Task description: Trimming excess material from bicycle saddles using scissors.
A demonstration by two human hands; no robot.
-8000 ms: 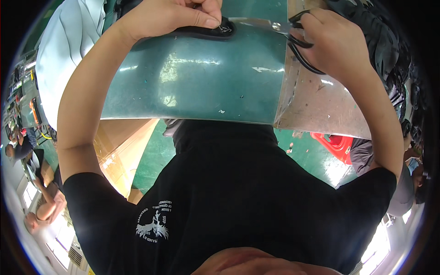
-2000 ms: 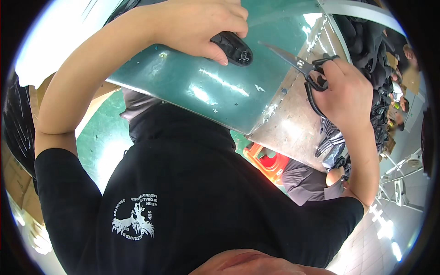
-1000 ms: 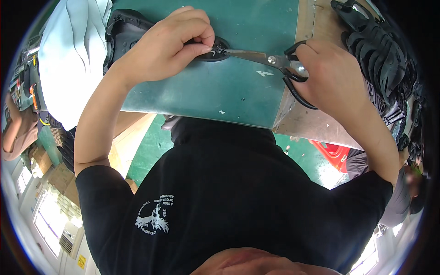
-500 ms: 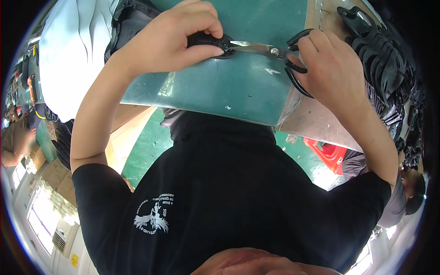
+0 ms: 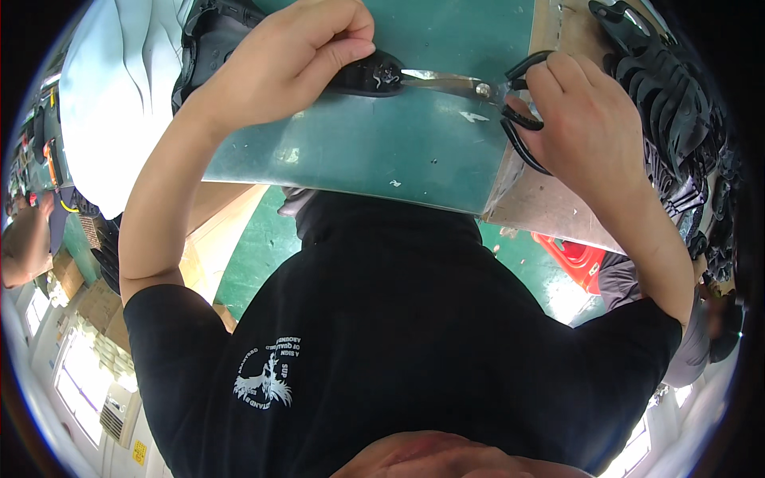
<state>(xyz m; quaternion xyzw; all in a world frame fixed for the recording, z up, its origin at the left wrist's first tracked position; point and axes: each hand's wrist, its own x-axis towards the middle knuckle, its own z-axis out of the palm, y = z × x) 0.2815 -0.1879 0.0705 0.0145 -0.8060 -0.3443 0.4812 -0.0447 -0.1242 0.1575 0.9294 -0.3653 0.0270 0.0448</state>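
Observation:
My right hand [image 5: 586, 111] grips a pair of scissors [image 5: 483, 90] by its black handles. The blades point left, slightly parted, with their tips close to the rounded end of a black moulded piece [image 5: 382, 80]. Small pale bits show on that end. Just above it, my left hand [image 5: 303, 60] has its thumb and index finger pinched together. Whatever lies between those fingertips, if anything, is too small to make out. The rest of the black piece is hidden under my left hand.
The green tabletop [image 5: 343, 151] carries a few pale scraps [image 5: 472, 116]. Beyond my left wrist lies another black moulded part [image 5: 215, 48], beside white sheets [image 5: 111, 111]. Many black pieces [image 5: 665, 103] are heaped at the right. A red plastic object [image 5: 574, 259] stands below the table.
My left thumb has lifted off the black piece's end and met the index finger, uncovering the pale bits. The scissors have shifted slightly right.

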